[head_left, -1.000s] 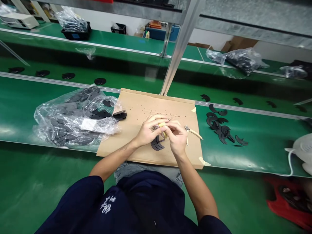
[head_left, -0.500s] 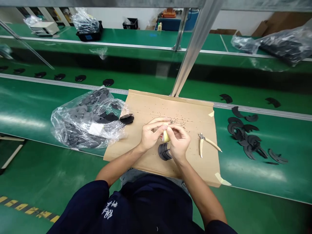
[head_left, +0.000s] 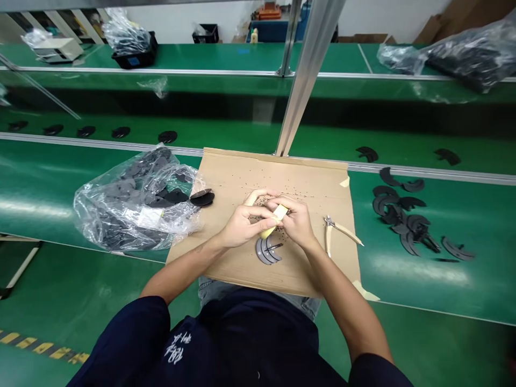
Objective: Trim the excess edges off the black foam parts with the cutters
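Observation:
My left hand [head_left: 246,224] and my right hand [head_left: 293,220] meet over a cardboard sheet [head_left: 306,185], both gripping a pale yellow handled object [head_left: 278,216]. Its working end is hidden by my fingers. Just below my hands, a stack of black arc-shaped pieces [head_left: 267,251] lies fanned on the cardboard. Tiny black specks [head_left: 278,188] are scattered around them. To the right of my right hand rest cream-handled pliers [head_left: 334,231]. Left of my hands, two dark discs [head_left: 202,198] sit at the cardboard's edge, beside a clear plastic bag [head_left: 135,201] full of dark pieces.
A heap of black crescent pieces [head_left: 403,215] lies on the green workbench [head_left: 455,295] to the right. An aluminium post [head_left: 302,91] rises behind the cardboard. Farther back, a bench carries a row of black pieces [head_left: 121,132], and bagged parts [head_left: 455,62] lie beyond it.
The view has shifted slightly. My hands have turned the pale yellow object, and the black arc stack now shows more fully below them.

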`<action>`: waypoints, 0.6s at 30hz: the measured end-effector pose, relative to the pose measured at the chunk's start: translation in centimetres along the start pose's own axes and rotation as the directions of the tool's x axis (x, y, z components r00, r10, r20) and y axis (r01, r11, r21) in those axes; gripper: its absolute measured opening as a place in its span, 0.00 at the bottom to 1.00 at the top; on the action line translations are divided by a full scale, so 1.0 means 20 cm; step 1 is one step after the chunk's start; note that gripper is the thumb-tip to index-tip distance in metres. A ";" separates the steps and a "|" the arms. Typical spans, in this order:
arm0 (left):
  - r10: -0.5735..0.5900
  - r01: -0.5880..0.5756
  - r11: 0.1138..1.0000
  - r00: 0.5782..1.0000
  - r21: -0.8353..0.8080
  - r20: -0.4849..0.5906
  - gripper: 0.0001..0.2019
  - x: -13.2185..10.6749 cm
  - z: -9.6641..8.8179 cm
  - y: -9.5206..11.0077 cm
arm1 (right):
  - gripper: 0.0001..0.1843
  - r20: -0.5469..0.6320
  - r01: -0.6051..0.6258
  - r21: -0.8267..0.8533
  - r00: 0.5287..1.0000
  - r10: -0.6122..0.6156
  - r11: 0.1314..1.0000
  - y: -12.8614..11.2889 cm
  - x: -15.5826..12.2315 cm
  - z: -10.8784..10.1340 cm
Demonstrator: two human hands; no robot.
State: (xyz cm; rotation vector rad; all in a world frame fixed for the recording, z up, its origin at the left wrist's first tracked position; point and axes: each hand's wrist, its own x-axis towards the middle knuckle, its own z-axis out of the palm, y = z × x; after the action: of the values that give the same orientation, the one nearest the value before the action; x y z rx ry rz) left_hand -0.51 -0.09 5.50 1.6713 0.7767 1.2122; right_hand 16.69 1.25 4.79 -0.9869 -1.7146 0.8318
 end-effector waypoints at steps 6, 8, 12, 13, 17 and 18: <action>-0.012 0.055 0.956 0.989 0.289 -0.150 0.14 -0.11 0.04 0.05 | 0.15 0.026 0.007 -0.028 1.000 -0.006 1.000 0.08 0.09 -0.11; -0.028 0.037 0.970 0.999 0.241 -0.041 0.13 -0.18 0.06 0.05 | 0.18 -0.047 -0.089 0.109 0.994 0.095 0.990 0.14 0.16 -0.18; -0.147 0.137 0.988 0.978 0.076 0.151 0.13 -0.24 0.04 -0.01 | 0.26 -0.161 -0.233 0.297 0.944 0.289 0.926 0.22 0.29 -0.32; -0.176 0.168 0.984 0.973 0.066 0.150 0.14 -0.23 0.03 -0.04 | 0.27 -0.170 -0.248 0.317 0.935 0.312 0.916 0.22 0.30 -0.34; -0.221 0.208 0.971 0.968 0.117 0.121 0.14 -0.13 -0.02 -0.14 | 0.27 -0.260 -0.205 0.366 0.914 0.311 0.908 0.17 0.33 -0.36; -0.226 0.209 0.969 0.965 0.134 0.130 0.14 -0.11 -0.02 -0.16 | 0.26 -0.274 -0.186 0.363 0.915 0.296 0.913 0.15 0.33 -0.35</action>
State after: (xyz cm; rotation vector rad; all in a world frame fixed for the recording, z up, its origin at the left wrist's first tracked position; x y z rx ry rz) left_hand -1.50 -0.58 1.78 1.6983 0.9313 0.8972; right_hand 22.67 9.21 7.05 -1.0507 -1.1382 1.0178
